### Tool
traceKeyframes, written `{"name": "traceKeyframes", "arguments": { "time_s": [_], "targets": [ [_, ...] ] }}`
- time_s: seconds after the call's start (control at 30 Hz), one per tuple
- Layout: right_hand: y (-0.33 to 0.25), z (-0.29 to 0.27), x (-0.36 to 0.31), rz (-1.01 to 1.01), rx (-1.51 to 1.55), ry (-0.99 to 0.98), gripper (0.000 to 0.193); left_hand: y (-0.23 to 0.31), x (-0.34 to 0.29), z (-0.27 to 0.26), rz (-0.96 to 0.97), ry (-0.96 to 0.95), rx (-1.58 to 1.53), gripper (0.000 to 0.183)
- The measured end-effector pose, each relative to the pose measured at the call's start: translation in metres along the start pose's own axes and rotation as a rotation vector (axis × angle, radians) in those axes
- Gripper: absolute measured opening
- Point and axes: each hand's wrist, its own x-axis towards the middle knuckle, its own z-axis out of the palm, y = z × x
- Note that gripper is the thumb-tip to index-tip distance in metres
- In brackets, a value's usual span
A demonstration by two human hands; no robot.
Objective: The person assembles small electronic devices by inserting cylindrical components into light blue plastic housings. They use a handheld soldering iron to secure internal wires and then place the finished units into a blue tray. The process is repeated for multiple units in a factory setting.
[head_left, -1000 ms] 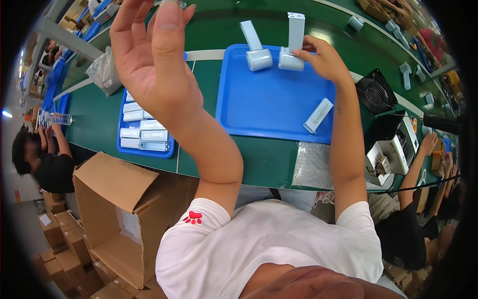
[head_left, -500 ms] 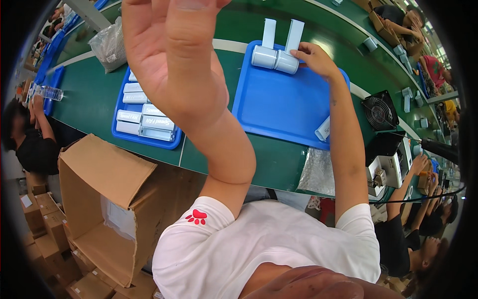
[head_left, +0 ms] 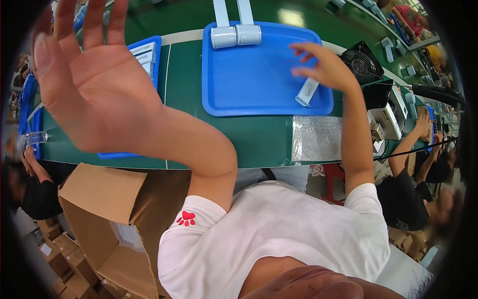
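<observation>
My left hand [head_left: 94, 94] is raised at the left, palm showing and fingers spread, with nothing in it. It covers part of a blue tray [head_left: 158, 60] of pale boxy pieces [head_left: 145, 59]. Over the right side of a larger blue tray [head_left: 249, 94] hovers my right hand [head_left: 323, 67], slightly blurred, its fingers apart and holding nothing. Just below its fingers lies a small white piece [head_left: 307, 93] with rounded sides. Two pale-blue cylinders [head_left: 223, 37] with long flat arms rest side by side on that tray's far left edge.
Bubble wrap [head_left: 317, 138] lies at the table's near edge. A black fan [head_left: 362, 65] and a white device [head_left: 388, 117] with a cable stand at the right. An open cardboard box [head_left: 107, 194] is at the lower left. Other people work on both sides.
My right hand has let go of the cylinders and drawn back to the tray's right side. My left hand has moved left and its fingers have spread. The view has shifted.
</observation>
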Motion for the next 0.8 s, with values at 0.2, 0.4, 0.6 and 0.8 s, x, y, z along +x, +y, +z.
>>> {"name": "traceKeyframes", "arguments": {
  "time_s": [0.2,0.4,0.6,0.8],
  "targets": [
    [0.024,0.003,-0.059,-0.102,-0.310,-0.123,0.061,-0.013,-0.010,0.020,-0.109,-0.175,-0.270,0.041],
    [0.021,0.023,-0.036,-0.110,-0.268,0.014,0.035,-0.006,-0.017,0.046,-0.025,-0.390,-0.187,0.032],
    [-0.026,-0.006,-0.013,-0.123,0.190,0.112,0.031,-0.030,-0.038,0.058,-0.168,-0.402,0.167,0.030],
    [-0.081,-0.037,0.005,-0.494,0.540,0.403,0.028,-0.060,-0.047,0.049,-0.301,-0.472,0.262,0.019]
  ]
}}
